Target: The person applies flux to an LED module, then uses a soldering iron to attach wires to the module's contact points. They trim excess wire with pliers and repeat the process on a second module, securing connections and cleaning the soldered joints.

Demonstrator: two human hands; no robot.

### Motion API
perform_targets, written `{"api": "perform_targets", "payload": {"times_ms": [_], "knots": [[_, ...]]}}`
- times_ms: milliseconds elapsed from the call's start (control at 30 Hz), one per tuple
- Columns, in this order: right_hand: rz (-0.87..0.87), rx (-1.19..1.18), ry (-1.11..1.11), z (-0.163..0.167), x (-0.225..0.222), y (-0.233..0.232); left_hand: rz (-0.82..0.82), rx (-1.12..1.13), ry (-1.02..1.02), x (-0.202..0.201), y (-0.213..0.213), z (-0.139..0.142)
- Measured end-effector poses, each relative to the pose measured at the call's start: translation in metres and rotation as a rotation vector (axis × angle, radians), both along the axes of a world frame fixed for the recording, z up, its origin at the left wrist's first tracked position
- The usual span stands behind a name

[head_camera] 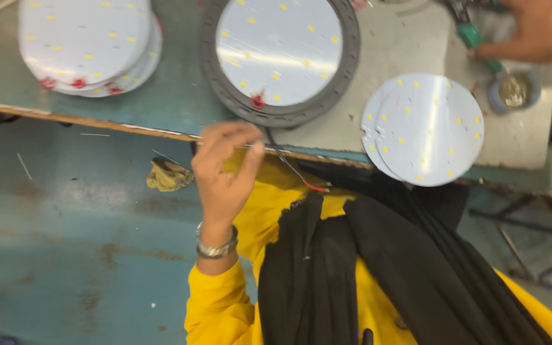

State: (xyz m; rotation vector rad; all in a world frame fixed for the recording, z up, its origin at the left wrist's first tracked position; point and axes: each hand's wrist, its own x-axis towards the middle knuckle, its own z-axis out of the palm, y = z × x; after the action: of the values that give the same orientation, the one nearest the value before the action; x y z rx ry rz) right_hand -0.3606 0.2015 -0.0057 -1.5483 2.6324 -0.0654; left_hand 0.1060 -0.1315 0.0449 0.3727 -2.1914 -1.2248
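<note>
Left hand (225, 166) pinching red-black wire (292, 169) at bench edge (97, 121), wire leading from white LED disc (279, 51) seated in grey ring (352, 45). Right hand (535, 32) closed on green-handled tool (474, 35), top right. Best kept taut, without tugging at red solder spot (258, 101).

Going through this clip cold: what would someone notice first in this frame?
First, the round white LED board sitting in a dark grey ring at the top centre of the bench, with thin wires running down from it. The left hand pinches those wires just below the bench edge, while the right hand reaches to a green-handled tool at the top right. More loose white discs lie stacked at top left and right of centre.
</note>
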Motion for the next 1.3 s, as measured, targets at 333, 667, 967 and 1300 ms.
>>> {"api": "perform_targets", "payload": {"times_ms": [333,667,967,1300], "knots": [[-0.23,-0.339,-0.324,0.095,0.093,-0.077,0.235,-0.137,-0.012,-0.054,-0.032,-0.03],[0.045,0.313,-0.906,0.138,0.197,-0.215,0.099,0.091,-0.006,-0.065,-0.06,-0.041],[-0.118,0.619,-1.053,0.136,0.182,-0.255,0.134,0.143,0.047,-0.068,-0.07,-0.047],[-0.254,0.807,-0.919,0.14,0.182,-0.28,0.165,0.154,0.104,-0.068,-0.072,-0.054]]}}
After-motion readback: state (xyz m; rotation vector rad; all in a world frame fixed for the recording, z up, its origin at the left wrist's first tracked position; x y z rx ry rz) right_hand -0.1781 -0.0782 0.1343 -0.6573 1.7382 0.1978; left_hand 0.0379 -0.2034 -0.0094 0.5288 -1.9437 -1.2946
